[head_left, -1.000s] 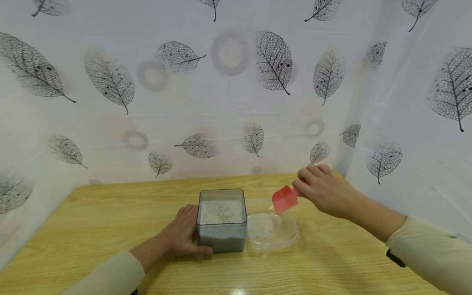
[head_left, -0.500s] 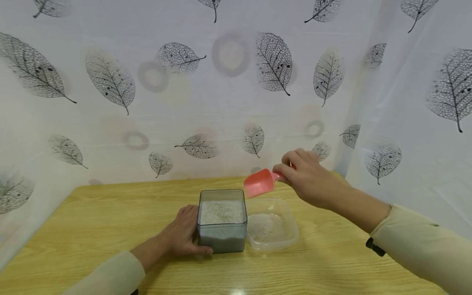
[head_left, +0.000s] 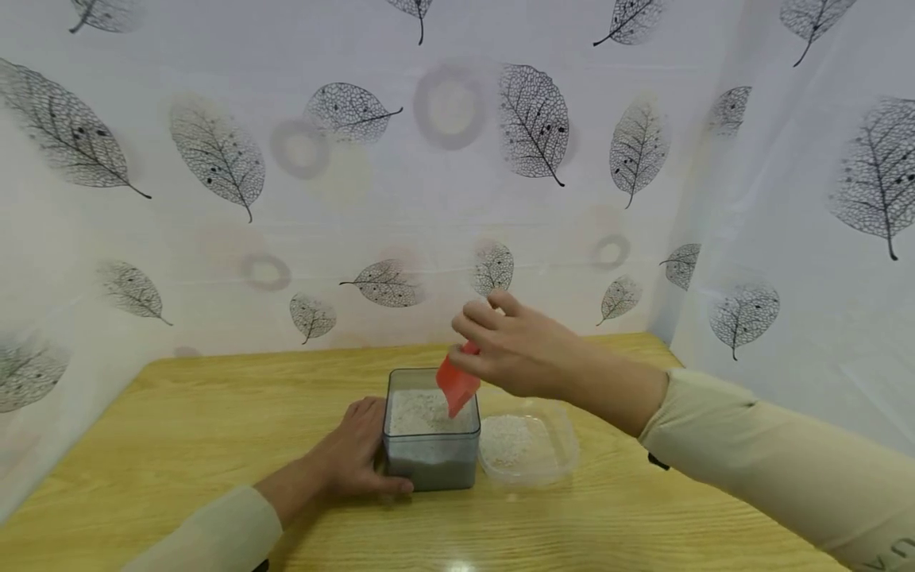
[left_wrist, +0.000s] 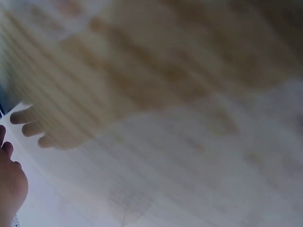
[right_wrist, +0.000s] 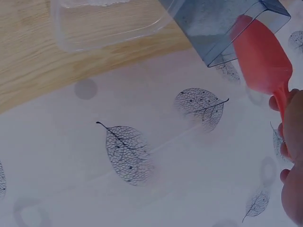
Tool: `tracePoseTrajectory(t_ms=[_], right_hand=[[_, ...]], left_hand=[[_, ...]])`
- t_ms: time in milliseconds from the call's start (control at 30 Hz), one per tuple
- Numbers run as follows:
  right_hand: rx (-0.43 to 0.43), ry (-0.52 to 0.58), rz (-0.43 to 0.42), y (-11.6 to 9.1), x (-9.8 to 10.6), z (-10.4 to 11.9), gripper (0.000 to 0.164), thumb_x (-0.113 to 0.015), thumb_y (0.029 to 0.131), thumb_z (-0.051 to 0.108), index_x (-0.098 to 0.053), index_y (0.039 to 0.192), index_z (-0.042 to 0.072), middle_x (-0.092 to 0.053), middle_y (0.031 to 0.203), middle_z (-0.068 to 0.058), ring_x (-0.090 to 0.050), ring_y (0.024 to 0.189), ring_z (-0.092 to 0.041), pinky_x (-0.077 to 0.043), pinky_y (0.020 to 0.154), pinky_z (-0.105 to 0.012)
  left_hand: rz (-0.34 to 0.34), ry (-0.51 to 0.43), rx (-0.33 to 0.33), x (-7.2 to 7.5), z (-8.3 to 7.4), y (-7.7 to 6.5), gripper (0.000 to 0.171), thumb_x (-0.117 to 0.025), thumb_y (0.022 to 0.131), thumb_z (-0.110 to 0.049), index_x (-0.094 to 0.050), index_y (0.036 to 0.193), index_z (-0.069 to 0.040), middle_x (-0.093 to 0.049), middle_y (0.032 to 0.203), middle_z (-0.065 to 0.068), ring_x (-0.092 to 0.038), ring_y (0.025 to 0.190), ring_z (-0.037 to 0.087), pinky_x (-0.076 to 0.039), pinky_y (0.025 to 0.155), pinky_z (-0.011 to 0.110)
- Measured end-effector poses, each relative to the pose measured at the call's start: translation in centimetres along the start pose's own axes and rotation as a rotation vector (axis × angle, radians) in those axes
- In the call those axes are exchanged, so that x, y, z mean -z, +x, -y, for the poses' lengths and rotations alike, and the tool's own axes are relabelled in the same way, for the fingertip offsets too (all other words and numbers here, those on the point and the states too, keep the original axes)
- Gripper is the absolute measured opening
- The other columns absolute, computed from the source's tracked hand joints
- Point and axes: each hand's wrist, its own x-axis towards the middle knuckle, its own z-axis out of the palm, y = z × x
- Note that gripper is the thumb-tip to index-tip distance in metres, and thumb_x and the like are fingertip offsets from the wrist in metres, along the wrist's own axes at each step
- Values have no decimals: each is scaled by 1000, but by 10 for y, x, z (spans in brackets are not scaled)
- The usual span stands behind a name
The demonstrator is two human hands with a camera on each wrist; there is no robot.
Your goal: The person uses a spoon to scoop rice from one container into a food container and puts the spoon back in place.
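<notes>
My left hand (head_left: 355, 453) holds the left side of a tall clear grey container (head_left: 430, 461), its thumb along the front. White grainy material (head_left: 415, 411) fills much of that container. From above, my right hand (head_left: 516, 348) grips the handle of a red scoop (head_left: 457, 385). The scoop tilts downward, its tip inside the container's rim above the grains; I cannot tell if they touch. In the right wrist view the scoop (right_wrist: 262, 59) overlaps the container's edge (right_wrist: 232, 35). Right of the container stands a low clear plastic box (head_left: 561, 445) with some white grains (head_left: 506, 439) in it.
Both vessels stand on a light wood-grain table (head_left: 236, 429), side by side. A white curtain with leaf prints (head_left: 443, 199) hangs behind the table and along its sides. The left wrist view (left_wrist: 118, 85) is mostly blurred table and curtain.
My right hand has carried the scoop left, from over the low box to over the tall container, and tipped its blade down. The left hand and both vessels have stayed put.
</notes>
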Motion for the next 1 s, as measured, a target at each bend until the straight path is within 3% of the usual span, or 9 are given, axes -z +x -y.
tracePoseTrajectory(t_ms=[100, 267, 367, 500, 633, 1000], right_hand=[[33, -58, 43, 14, 2, 5, 9, -55, 97, 26, -62, 92, 23, -56, 100, -2, -44, 96, -22, -38, 92, -41], [62, -118, 142, 31, 3, 16, 15, -59, 95, 29, -62, 81, 25, -57, 99, 2, -43, 95, -20, -36, 90, -37], [64, -120, 248, 36, 3, 24, 15, -58, 94, 31, -64, 82, 25, -59, 101, 2, -45, 93, -17, -39, 81, -31], [-2, -110, 351, 33, 1, 34, 18, -58, 94, 28, -64, 77, 23, -56, 81, 4, -45, 70, -13, -38, 54, -27], [-55, -67, 391, 23, -1, 40, 19, -60, 93, 24, -61, 74, 20, -48, 65, 5, -37, 56, -12, -32, 45, -26], [-134, 202, 398, -2, -12, 48, 8, -57, 96, 18, -61, 91, 13, -52, 72, 3, -43, 59, -12, -32, 44, -23]], left_hand=[[4, -14, 5, 1, 0, 0, 111, -65, 69, -84, -35, 149, -13, -49, 143, 2, -42, 130, 20, -29, 114, 51], [1, -23, 10, 3, 0, -1, 113, -66, 68, -84, -35, 149, -12, -49, 143, 3, -42, 130, 21, -29, 115, 51], [1, -13, 8, 2, 1, -1, 113, -66, 68, -84, -35, 149, -11, -50, 142, 4, -43, 129, 21, -29, 115, 51], [17, -4, 11, 2, 0, 1, 112, -65, 69, -84, -35, 148, -11, -50, 141, 4, -43, 128, 21, -29, 115, 51], [25, -2, 20, 1, -2, 3, 111, -65, 68, -84, -35, 148, -13, -50, 141, 4, -43, 128, 21, -29, 116, 50], [47, -7, 37, 2, -1, 2, 114, -64, 69, -85, -33, 150, -11, -49, 142, 5, -41, 130, 23, -27, 116, 51]])
